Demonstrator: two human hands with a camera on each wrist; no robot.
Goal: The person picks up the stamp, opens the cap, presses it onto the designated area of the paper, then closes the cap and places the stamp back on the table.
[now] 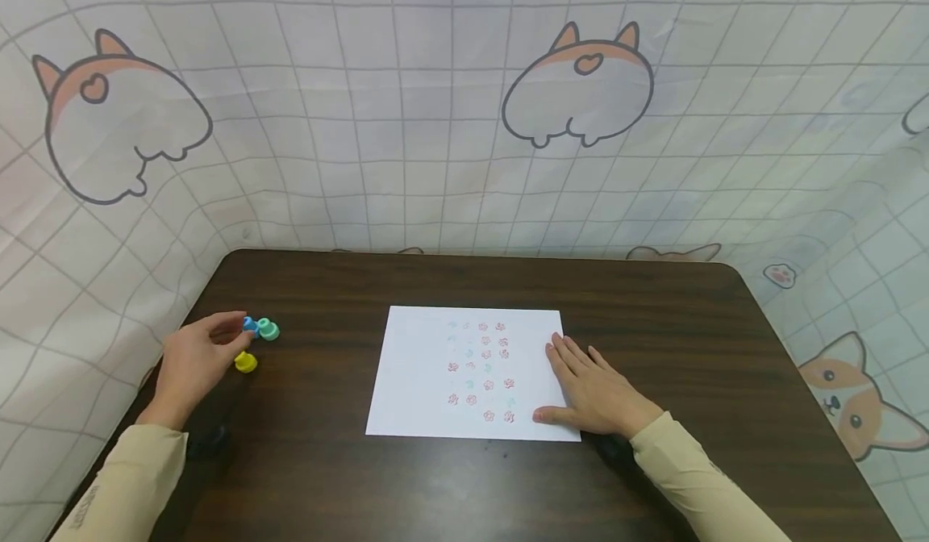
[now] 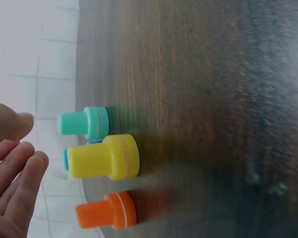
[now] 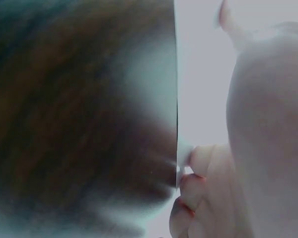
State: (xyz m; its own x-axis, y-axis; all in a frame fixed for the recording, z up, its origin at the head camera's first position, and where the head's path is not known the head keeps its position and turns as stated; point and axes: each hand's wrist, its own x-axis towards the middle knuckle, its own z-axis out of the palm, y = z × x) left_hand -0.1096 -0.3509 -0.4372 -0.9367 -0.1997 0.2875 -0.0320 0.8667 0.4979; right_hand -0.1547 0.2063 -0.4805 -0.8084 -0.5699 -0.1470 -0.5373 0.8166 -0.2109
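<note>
At the table's left side, my left hand (image 1: 190,364) hovers beside small stamps, its thumb and fingers apart. The left wrist view shows the left hand (image 2: 15,178) holding nothing, near an upright teal stamp (image 2: 75,123), a yellow one (image 2: 89,161) and an orange one (image 2: 97,213). A blue stamp (image 2: 65,159) is mostly hidden behind the yellow one. From the head, the blue (image 1: 250,325), teal (image 1: 268,330) and yellow (image 1: 245,362) stamps show; the orange one does not. My right hand (image 1: 598,393) rests with spread fingers on the right edge of white paper (image 1: 414,373).
Red and pale blue stamped marks (image 1: 489,385) stand in uneven rows on the paper's centre and right. The dark wooden table (image 1: 319,461) has rounded far corners. A white gridded cloth (image 1: 406,139) with cartoon animals hangs behind it and at both sides.
</note>
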